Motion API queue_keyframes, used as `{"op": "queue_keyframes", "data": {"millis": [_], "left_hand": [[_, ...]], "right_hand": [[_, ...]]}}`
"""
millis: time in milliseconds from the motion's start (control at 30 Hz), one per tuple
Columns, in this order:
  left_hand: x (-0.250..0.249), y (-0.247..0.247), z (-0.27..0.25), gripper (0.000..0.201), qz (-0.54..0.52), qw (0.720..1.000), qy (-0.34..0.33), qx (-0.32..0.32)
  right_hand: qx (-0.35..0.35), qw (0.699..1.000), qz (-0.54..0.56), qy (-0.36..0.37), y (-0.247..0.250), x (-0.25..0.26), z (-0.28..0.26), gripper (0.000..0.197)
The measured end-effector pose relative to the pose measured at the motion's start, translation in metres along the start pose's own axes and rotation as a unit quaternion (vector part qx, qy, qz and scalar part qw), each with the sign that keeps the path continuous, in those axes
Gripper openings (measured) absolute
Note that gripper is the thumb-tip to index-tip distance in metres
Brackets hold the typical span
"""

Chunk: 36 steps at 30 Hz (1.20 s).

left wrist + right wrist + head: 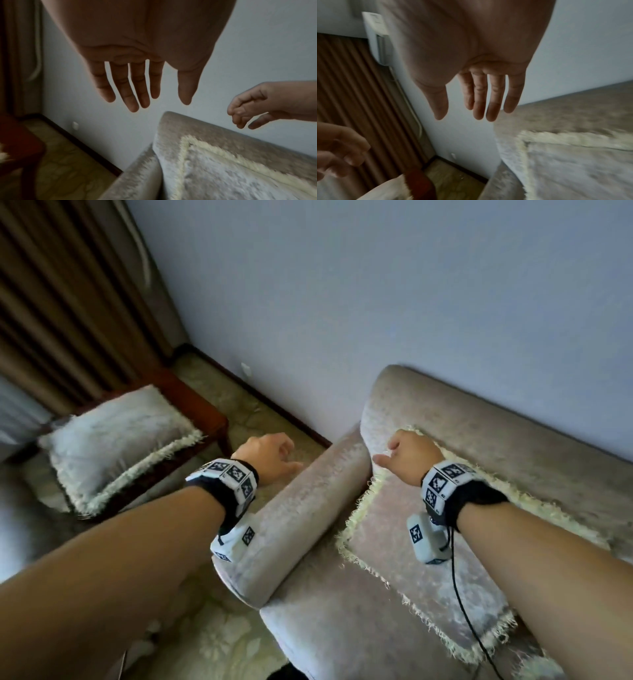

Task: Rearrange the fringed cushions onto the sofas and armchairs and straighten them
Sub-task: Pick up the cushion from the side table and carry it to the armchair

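**Both hands free above a seated cushion, another still waiting**

I see my left hand (265, 455) at centre frame and my right hand (412, 455) just to its right, both with fingers loose and spread, holding nothing and touching nothing I can make out.

The pale beige velvet square cushion with cream fringe (428, 546) fills the lower right, leaning against the backrest of the beige velvet armchair (513, 426), tucked beside its rolled armrest (291, 518). It looks settled, its edges fairly square to the seat.

I judge this cushion placed, with the step in hand being either a last straightening or a turn toward the next one. A second pale fringed cushion (116, 440) lies in the left middle of the frame on a dark red wooden side table (205, 409), well apart. Fetching it calls for a reach left and a two-handed grasp; it looks soft and plump.
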<state>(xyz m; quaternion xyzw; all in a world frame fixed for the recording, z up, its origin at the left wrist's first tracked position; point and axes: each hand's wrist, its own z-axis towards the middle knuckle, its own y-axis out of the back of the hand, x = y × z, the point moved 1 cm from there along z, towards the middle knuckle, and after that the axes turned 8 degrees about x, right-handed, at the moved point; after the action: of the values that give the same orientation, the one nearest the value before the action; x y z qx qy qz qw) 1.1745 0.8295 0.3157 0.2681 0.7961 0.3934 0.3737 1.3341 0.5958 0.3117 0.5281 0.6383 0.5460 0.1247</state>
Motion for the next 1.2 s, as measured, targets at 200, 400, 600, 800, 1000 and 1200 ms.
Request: {"op": "queue_keyframes", "data": {"millis": [200,400,600,800,1000,1200], "left_hand": [[0.111,0.064,-0.080,0.052,-0.026,0.994,0.087,-0.060],[0.241,0.098,-0.134,0.065,-0.079,0.984,0.141,-0.079],[0.386,0.145,-0.168,0.072,-0.066,0.978,0.183,-0.077],[0.488,0.182,-0.194,0.077,-0.078,0.966,0.229,-0.093],[0.537,0.196,-0.181,0.071,-0.095,0.959,0.247,-0.102],[0.570,0.218,-0.134,0.067,-0.082,0.959,0.263,-0.073]], "right_hand": [[0.033,0.993,-0.046,0.101,-0.023,0.139,0.004,0.046],[0.051,0.977,-0.109,0.175,-0.070,0.280,0.009,0.053],[0.066,0.968,-0.146,0.195,-0.138,0.421,0.017,0.072],[0.086,0.958,-0.166,0.218,-0.185,0.522,0.024,0.062],[0.097,0.953,-0.176,0.227,-0.201,0.572,0.057,0.067],[0.126,0.950,-0.168,0.232,-0.213,0.609,0.129,0.078]]}}
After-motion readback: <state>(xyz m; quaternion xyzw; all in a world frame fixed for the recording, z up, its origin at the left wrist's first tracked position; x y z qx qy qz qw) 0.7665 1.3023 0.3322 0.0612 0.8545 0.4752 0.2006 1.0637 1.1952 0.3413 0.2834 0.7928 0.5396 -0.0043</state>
